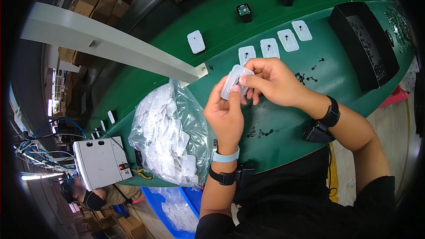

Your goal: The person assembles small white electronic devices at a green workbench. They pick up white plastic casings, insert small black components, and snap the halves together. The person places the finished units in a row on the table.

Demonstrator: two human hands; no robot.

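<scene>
White plate (233, 81), rounded rectangle, held above the green bench (283, 119): left hand (224, 114) grips its lower edge between thumb and fingers, right hand (270, 81) pinches at its face (whatever it pinches is too small to tell). Beyond, a row of four like plates (274, 43) lies on the bench. Left, a clear bag (170, 135) of white parts. Right, a black tray (365, 46).

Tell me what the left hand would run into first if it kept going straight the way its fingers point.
The left hand points up-table, holding a white plastic plate. Straight on, it would probably first meet the nearest white plate lying on the green table, though depth is unclear.
</scene>
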